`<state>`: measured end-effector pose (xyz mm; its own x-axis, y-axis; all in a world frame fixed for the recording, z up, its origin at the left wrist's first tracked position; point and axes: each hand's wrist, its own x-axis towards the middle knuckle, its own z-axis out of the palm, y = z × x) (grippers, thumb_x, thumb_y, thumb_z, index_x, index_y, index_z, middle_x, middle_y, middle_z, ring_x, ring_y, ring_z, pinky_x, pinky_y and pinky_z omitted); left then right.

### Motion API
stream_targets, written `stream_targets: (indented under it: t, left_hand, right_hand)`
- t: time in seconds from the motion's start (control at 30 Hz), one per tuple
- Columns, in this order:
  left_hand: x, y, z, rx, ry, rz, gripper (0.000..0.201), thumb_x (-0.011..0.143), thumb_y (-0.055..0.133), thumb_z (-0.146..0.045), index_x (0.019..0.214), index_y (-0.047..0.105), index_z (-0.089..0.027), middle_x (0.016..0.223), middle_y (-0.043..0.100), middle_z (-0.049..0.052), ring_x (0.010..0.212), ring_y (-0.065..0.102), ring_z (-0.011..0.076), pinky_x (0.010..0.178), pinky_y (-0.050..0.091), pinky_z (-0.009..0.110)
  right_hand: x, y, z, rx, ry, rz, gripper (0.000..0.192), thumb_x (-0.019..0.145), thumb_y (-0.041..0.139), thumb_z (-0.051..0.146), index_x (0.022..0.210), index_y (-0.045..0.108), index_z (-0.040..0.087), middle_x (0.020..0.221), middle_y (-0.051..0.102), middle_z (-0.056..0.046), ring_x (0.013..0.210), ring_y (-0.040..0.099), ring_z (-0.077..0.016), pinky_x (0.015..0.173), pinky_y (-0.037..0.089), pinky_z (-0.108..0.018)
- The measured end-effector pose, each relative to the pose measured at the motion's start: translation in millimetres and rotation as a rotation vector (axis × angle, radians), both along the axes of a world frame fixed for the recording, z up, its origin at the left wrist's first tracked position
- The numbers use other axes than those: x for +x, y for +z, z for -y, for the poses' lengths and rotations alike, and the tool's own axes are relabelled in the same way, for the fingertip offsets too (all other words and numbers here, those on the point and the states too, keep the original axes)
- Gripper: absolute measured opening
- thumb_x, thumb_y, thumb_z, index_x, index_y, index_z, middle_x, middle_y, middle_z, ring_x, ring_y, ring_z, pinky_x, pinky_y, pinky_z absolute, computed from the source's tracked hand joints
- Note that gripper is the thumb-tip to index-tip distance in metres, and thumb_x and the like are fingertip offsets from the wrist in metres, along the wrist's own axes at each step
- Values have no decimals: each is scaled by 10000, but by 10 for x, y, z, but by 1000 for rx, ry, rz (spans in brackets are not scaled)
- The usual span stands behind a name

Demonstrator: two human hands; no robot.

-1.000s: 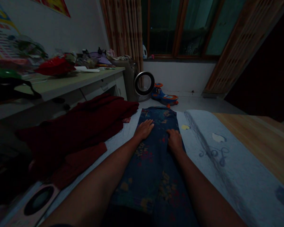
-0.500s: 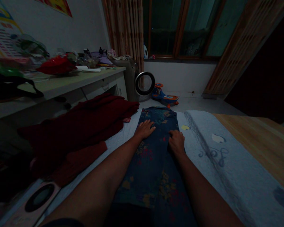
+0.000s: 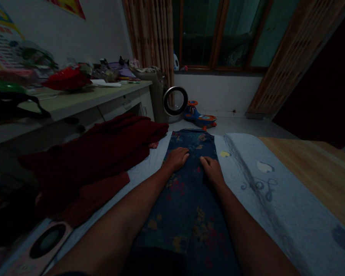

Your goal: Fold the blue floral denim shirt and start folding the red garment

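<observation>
Head view shows us pressing both hands flat on a blue cloth with flowers in the middle of the frame. It lies long and flat on a pale gray blanket that runs from the middle to the lower right.

Our left hand rests on the far part of the cloth, fingers spread out and flat. Our right hand lies just beside it, also on the cloth, fingers a bit bent. Neither grip has hold of anything; both just press down.

We think we are at the smoothing step, making the cloth flat. The next move likely calls for a soft slide of the palms out to the edges, so no bumps stay, and then a pinch of an edge if we want to fold it.

A dark red cloth lies in a heap at the left, touching the blanket. A long counter at the upper left is full of small stuff, too dark to tell apart. We see a red bag on it, but we cannot tell what is inside. A round fan and a toy car sit on the floor near the top middle.
</observation>
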<state>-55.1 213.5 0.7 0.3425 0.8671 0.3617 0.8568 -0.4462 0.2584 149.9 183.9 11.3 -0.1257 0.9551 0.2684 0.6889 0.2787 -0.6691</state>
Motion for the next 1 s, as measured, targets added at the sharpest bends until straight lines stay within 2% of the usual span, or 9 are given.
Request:
stream_targets:
  t: [0.13,0.27,0.33,0.43,0.5,0.6,0.67,0.83,1.0]
  left_hand:
    - [10,-2,-6,-53,-28,-30,454,995,290,-402,1296,556,-190,1326,599,78,1253,515,209,1091,360,357]
    - [6,-5,-44,-148,-39,-103,527,988,274,-495,1393,473,-222,1471,466,61,1384,370,212,1142,267,391]
    - [-2,-3,-60,-198,-31,-116,560,979,266,-542,1428,429,-251,1516,402,50,1423,300,219,1155,228,409]
    - [-7,-7,-74,-235,-17,-121,597,971,244,-582,1456,385,-263,1548,343,53,1448,238,226,1163,194,421]
    - [-6,-14,-80,-242,-12,-130,605,971,235,-587,1466,367,-265,1558,322,55,1453,224,223,1167,181,418]
    - [-4,-26,-85,-240,-13,-144,599,978,235,-568,1478,342,-255,1566,301,64,1453,224,223,1168,176,422]
    - [-10,-30,-82,-241,-21,-142,577,990,223,-531,1481,336,-249,1568,295,65,1453,225,222,1166,178,430]
    - [-41,-47,-64,-227,-23,-85,521,1012,168,-407,1479,336,-248,1562,310,39,1453,219,170,1170,183,394]
    - [-53,-67,-210,-245,19,-100,543,999,225,-444,1473,352,-212,1557,316,72,1453,226,203,1170,195,400]
  right_hand:
    - [-49,-12,0,0,-51,124,273,851,530,361,991,698,197,1018,709,-67,955,605,-225,846,416,-333]
    - [-39,-22,-5,-17,-53,50,288,822,487,278,1035,660,190,877,697,-33,793,617,-184,732,434,-284]
    - [-37,17,17,-40,-93,136,281,810,477,246,1018,661,201,814,684,-29,762,615,-184,721,426,-285]
    - [-73,122,85,-15,-169,356,249,792,499,218,959,684,202,888,689,-85,903,613,-234,809,412,-338]
    - [-130,191,135,83,-194,396,306,787,498,194,1036,676,178,1046,673,-131,1039,581,-268,888,401,-380]
    - [-248,224,200,286,-14,327,459,847,422,185,1282,560,134,1364,530,-148,1294,434,-259,1050,324,-411]
    - [-317,174,231,311,145,323,525,904,358,215,1416,427,122,1502,390,-130,1409,290,-232,1122,249,-424]
    - [-339,-50,258,34,193,474,606,958,356,406,1499,299,139,1557,294,-125,1447,217,-272,1141,211,-497]
    - [-302,-105,248,0,189,504,620,957,371,440,1511,279,177,1578,242,-94,1448,214,-274,1144,204,-496]
